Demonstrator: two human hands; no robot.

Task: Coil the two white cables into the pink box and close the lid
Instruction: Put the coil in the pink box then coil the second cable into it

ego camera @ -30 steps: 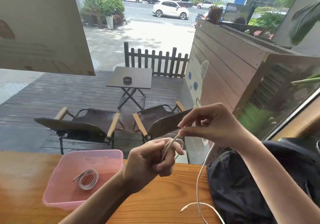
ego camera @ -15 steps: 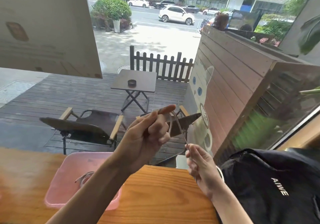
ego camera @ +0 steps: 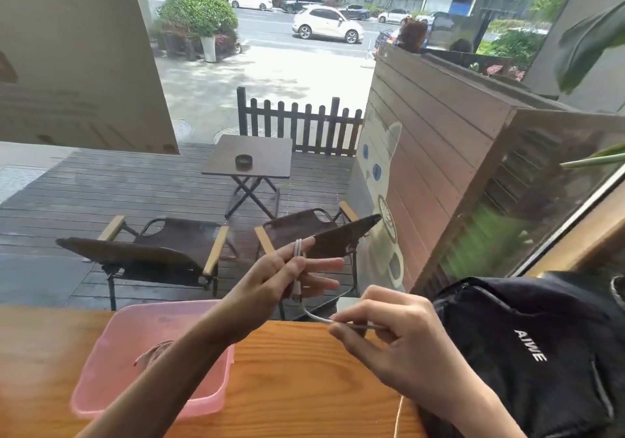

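Observation:
A pink translucent box [ego camera: 111,400] stands open on the wooden table [ego camera: 304,387], with one coiled cable [ego camera: 152,356] lying blurred inside it. My left hand [ego camera: 280,278] is raised above the table's far edge, fingers spread, with loops of the second white cable [ego camera: 297,261] wrapped around them. My right hand [ego camera: 382,339] is lower and to the right, pinching the same cable's free run, which stretches from the left hand. The cable's tail [ego camera: 398,417] hangs down near the table's front right. No lid is in view.
A black backpack [ego camera: 541,353] lies on the table at the right, close to my right arm. A window runs along the far table edge; outside are folding chairs [ego camera: 152,251], a small table and a wooden fence.
My left hand has dropped slightly and spread its fingers with more cable looped on. My right hand has swung from below the left hand out to the right, pulling the cable taut.

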